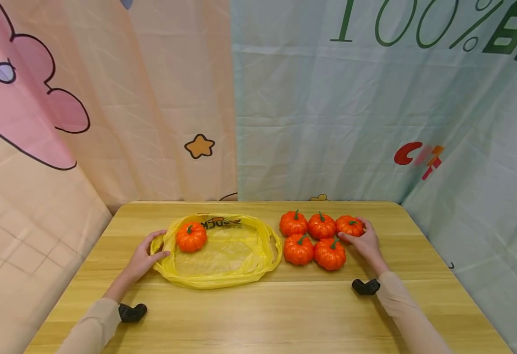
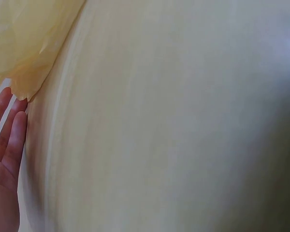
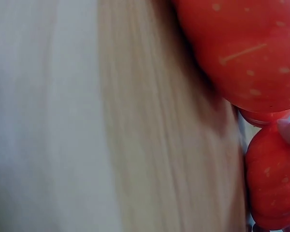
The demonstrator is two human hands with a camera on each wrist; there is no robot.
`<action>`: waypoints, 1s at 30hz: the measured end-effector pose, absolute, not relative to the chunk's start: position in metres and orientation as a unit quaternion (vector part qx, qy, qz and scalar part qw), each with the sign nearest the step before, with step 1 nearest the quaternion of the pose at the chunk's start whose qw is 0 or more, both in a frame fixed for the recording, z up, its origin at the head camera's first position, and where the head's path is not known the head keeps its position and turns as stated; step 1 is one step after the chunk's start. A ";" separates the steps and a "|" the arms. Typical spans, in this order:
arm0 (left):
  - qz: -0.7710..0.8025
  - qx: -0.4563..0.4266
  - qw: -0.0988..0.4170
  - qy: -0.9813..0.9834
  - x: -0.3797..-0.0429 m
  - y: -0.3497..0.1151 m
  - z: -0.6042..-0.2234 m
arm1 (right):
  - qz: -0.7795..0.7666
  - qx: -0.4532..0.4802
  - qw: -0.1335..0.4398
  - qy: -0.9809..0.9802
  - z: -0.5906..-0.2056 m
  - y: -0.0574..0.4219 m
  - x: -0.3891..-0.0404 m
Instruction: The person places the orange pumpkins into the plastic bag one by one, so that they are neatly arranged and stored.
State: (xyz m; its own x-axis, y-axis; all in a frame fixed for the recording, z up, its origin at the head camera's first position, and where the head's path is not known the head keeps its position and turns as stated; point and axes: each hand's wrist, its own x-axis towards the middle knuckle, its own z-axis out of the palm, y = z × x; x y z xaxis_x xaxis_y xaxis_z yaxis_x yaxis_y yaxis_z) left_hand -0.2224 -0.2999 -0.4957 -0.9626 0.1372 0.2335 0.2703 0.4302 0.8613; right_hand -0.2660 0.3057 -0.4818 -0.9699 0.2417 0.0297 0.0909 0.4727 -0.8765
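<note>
A yellow plastic bag lies spread with its mouth facing up on the left half of the table. One small orange pumpkin with a green stem sits inside it, near the left end. My left hand holds the bag's left rim between thumb and fingers; in the left wrist view the fingers reach under the yellow film. To the right of the bag, several more pumpkins stand close together in two rows. My right hand grips the back-right pumpkin, thumb at its front and fingers at its far side.
The wooden table ends at a patterned curtain behind it. A black wrist device sits by each cuff, one on the left and one on the right.
</note>
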 end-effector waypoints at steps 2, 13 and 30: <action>-0.521 -0.121 0.064 -0.843 -0.222 -0.300 -0.496 | 0.502 -0.096 0.081 -0.856 -0.483 0.306 -0.266; -0.528 -0.118 0.058 -0.839 -0.220 -0.299 -0.499 | 0.505 -0.101 0.098 -0.852 -0.484 0.305 -0.262; -0.509 -0.122 0.063 -0.850 -0.221 -0.300 -0.495 | 0.509 -0.112 0.119 -0.845 -0.474 0.305 -0.249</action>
State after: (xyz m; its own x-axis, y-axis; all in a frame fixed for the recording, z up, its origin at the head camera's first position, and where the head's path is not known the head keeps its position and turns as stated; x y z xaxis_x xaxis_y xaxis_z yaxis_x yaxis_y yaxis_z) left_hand -0.2213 -0.2999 -0.4951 -0.9623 0.1427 0.2316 0.2715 0.4518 0.8498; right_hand -0.2491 0.3048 -0.4736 -0.9464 0.3113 0.0867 0.0688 0.4563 -0.8872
